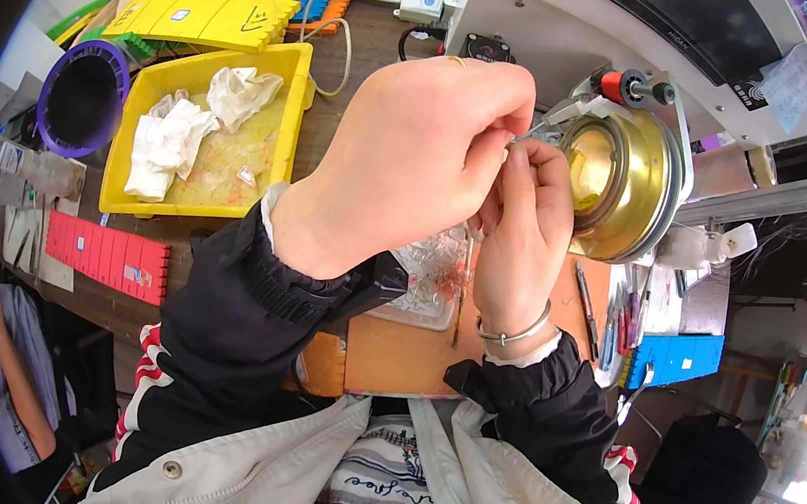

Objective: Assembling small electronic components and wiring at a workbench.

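Note:
My left hand (406, 152) is raised over the bench with thumb and forefinger pinched together. My right hand (524, 252), a bangle at its wrist, meets it from the right, its fingertips also pinched. Between the two sets of fingertips is something small and thin, too small to make out. Just right of the fingertips stands a shiny brass-coloured round housing (634, 195) with a hollow front. Below the hands, partly hidden, a clear plastic tray (431, 314) with small reddish bits lies on an orange-brown mat (390, 363).
A yellow tray (293, 128) with crumpled white cloths (170, 145) stands at left, near a purple-rimmed black bin (83, 97). Yellow ridged strips (191, 14) lie behind, a red one (106, 256) nearer. Pens (586, 310) and a blue strip (677, 360) are at right. Another person (7, 365) sits at far left.

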Demonstrator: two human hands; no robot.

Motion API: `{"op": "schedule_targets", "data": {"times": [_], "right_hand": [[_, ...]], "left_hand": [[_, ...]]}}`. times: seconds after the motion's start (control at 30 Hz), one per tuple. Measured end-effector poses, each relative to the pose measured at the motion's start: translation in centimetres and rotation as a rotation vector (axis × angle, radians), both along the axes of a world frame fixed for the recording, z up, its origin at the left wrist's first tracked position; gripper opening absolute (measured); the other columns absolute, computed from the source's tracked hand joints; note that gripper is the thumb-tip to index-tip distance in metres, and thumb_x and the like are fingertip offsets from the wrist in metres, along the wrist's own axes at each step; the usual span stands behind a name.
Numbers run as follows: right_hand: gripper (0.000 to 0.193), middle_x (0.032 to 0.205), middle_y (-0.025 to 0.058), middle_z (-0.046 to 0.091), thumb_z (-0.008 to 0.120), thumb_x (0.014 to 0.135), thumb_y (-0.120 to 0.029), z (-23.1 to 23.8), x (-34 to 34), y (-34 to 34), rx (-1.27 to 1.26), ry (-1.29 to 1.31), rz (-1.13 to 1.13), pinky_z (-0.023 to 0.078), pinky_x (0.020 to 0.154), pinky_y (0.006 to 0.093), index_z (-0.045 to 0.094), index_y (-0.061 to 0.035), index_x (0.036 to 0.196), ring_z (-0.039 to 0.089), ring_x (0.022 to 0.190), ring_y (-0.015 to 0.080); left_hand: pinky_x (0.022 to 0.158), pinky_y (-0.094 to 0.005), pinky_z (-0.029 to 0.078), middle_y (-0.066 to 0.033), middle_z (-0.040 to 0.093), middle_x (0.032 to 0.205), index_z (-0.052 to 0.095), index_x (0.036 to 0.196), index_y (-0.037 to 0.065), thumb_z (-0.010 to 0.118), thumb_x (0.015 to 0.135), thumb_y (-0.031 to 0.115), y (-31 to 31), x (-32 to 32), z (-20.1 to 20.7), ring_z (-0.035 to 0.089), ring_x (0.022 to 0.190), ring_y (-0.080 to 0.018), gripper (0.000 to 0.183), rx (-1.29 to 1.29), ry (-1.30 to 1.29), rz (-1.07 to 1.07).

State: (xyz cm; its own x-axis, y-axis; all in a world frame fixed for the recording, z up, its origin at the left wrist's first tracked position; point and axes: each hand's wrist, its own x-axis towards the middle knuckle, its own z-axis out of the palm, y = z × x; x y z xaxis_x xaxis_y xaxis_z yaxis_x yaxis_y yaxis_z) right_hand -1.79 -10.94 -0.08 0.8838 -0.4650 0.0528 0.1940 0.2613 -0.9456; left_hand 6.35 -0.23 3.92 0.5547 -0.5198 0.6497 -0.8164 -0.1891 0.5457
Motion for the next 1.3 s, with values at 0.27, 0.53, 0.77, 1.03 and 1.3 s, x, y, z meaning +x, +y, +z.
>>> {"op": "schedule_targets", "data": {"times": [0.27, 0.53, 0.77, 1.03, 1.3], "right_hand": [[0.005, 0.077, -0.0016, 0.054, 0.05, 0.102, -0.007, -0.2, 0.5, -0.5, -0.074, -0.078, -0.028, 0.034, 0.053, 0.02, 0.05, -0.0019, 0.101, 0.044, 0.063, 0.0018], [0.007, 0.079, 0.0001, 0.056, 0.054, 0.1, -0.008, -0.2, 0.7, -0.2, -0.092, 0.018, -0.039, 0.037, 0.056, 0.0214, 0.05, -0.0016, 0.099, 0.047, 0.066, 0.0041], [0.006, 0.067, -0.0046, 0.04, 0.051, 0.101, -0.008, 1.0, 0.5, 0.5, 0.019, -0.027, -0.06, 0.031, 0.05, 0.0226, 0.048, -0.0026, 0.099, 0.033, 0.055, 0.0034], [0.006, 0.069, -0.0043, 0.04, 0.051, 0.101, -0.008, 0.8, 0.3, 0.0, -0.001, -0.018, -0.036, 0.03, 0.052, 0.0226, 0.049, -0.0045, 0.097, 0.033, 0.057, 0.004], [0.006, 0.068, -0.0041, 0.04, 0.05, 0.101, -0.007, 0.5, 0.5, -0.1, -0.066, 0.003, -0.066, 0.029, 0.052, 0.0221, 0.049, -0.0044, 0.096, 0.032, 0.056, 0.0038]], "left_hand": [[0.068, -0.0374, 0.05, -0.0122, 0.065, 0.082, 0.062, 0.09, 0.004, 0.064, 0.079, -0.001, 0.1, -0.6, 0.8, 0.065, 0.079, -0.0301, 0.013, 0.084, -0.197, 0.03], [0.096, -0.0358, 0.048, -0.0148, 0.065, 0.116, 0.055, 0.129, 0.001, 0.068, 0.081, -0.002, 2.3, -3.2, -0.5, 0.064, 0.111, -0.0263, 0.05, -0.061, 0.095, 0.079], [0.099, -0.0383, 0.046, -0.0209, 0.057, 0.131, 0.049, 0.137, -0.002, 0.071, 0.078, -0.001, 3.4, -5.3, -5.2, 0.059, 0.116, -0.0353, 0.063, -0.14, 0.181, 0.232], [0.103, -0.0396, 0.044, -0.0264, 0.053, 0.136, 0.033, 0.148, -0.004, 0.071, 0.078, -0.003, 3.5, -5.4, -5.7, 0.055, 0.128, -0.0378, 0.079, -0.164, 0.342, 0.137], [0.103, -0.0361, 0.044, -0.0245, 0.051, 0.141, 0.026, 0.15, -0.005, 0.068, 0.08, -0.007, 3.4, -5.8, -5.5, 0.059, 0.124, -0.0275, 0.082, -0.12, 0.461, 0.095]]}}
